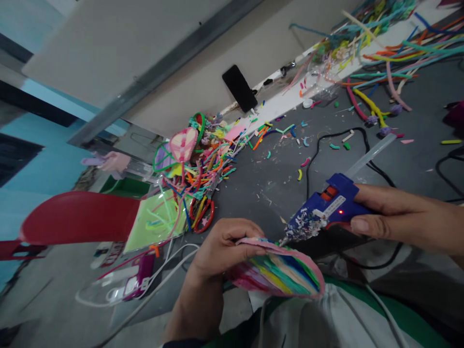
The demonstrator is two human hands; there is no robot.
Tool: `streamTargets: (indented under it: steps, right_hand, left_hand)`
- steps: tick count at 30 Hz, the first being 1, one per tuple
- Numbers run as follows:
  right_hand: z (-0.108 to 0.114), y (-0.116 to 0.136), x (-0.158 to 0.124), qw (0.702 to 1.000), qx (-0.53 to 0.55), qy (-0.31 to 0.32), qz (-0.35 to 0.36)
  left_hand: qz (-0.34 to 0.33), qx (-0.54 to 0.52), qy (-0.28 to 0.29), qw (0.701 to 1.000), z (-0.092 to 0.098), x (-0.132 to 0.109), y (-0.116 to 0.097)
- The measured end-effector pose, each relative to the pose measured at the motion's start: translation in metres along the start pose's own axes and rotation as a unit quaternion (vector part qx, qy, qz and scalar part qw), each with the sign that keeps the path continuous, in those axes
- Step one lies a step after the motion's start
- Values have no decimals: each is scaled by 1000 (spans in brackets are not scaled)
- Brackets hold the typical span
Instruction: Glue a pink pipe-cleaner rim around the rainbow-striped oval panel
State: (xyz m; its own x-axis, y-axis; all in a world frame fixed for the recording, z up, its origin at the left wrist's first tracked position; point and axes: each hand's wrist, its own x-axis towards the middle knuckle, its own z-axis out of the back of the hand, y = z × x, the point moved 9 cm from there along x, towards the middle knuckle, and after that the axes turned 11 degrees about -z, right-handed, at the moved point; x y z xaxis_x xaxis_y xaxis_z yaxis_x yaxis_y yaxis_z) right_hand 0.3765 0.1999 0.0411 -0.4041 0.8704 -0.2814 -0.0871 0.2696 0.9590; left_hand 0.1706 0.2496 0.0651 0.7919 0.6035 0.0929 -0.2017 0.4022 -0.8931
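Observation:
My left hand (226, 246) pinches the edge of a rounded craft piece (286, 270) with a pink rim and rows of coloured strips, held tilted low in front of my body. My right hand (380, 215) is wrapped round a blue glue gun (322, 205) whose small red light is on. Its nozzle, crusted with scraps, points down to the left and sits at the upper edge of the piece; whether it touches cannot be told. A clear glue stick (371, 157) sticks out of the back of the gun.
Cut coloured stems (208, 169) and red-handled scissors (203, 215) lie on the grey table (253, 181) to the left. A black phone (239, 88) leans at the back. More long stems (391, 77) lie at the upper right. A black cord (315, 152) loops behind the gun. A red chair (79, 217) stands left.

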Motion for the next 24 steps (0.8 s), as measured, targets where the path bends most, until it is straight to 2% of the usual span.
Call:
streamTargets:
  steps: [3, 8, 13, 24]
  right_hand:
    - [-3, 2, -2, 1000, 1, 20, 2]
    - [0, 0, -4, 1000, -3, 11, -9]
    - [0, -1, -4, 998, 60, 26, -17]
    - [-5, 2, -4, 999, 15, 43, -8]
  left_hand:
    - [8, -6, -1, 1000, 1, -2, 3]
    - [10, -5, -10, 1000, 5, -5, 6]
    - [0, -19, -9, 1000, 5, -6, 5]
    - [-4, -8, -10, 1000, 7, -7, 6]
